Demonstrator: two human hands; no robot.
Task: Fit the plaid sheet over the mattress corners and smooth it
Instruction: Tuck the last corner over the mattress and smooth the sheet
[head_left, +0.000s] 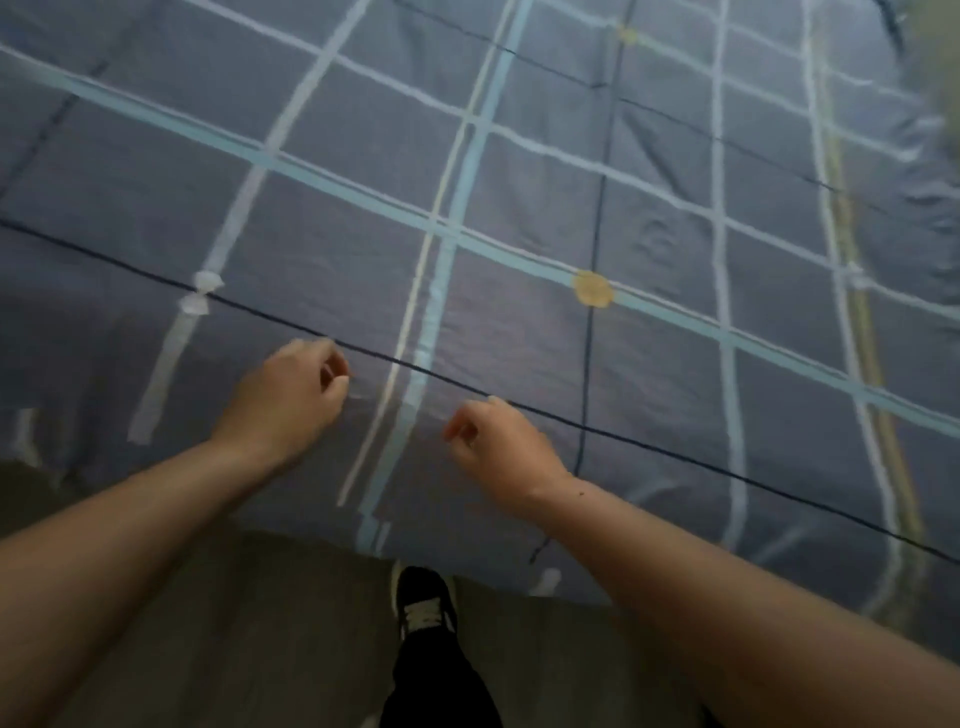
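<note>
- Fingers of the left hand curled in tight, thumb tip against forefinger as in a pinch. Faint puckers in the cloth just beside them; too blurred to tell whether any fabric is caught.
- Fingers of the right hand curled the same way, knuckles up, tips turned toward 9 o'clock. Again cannot tell whether cloth is held or only touched.
- Left hand at about 8 o'clock from the view's centre, right hand at 6 o'clock, near each other but apart, a pale blue and white double stripe running between them.
- Both sit on or just over a thin dark line that crosses the cloth from 9 o'clock down toward 4 o'clock.
- Bare forearms reach in from 7 and 5 o'clock.
- Plaid sheet, grey-blue with pale blue, white and olive lines, lies spread over the bed and fills the view from 9 through 12 to 3 o'clock. Mostly flat, with light creases near the middle and a rumpled edge toward 2 o'clock.
- Yellow dot printed at a line crossing, at 1 o'clock from the right hand.
- Near edge of the sheet hangs down the bed's side toward 6 o'clock.
- Below it, grey floor and a black shoe with white laces under a dark trouser leg.
</note>
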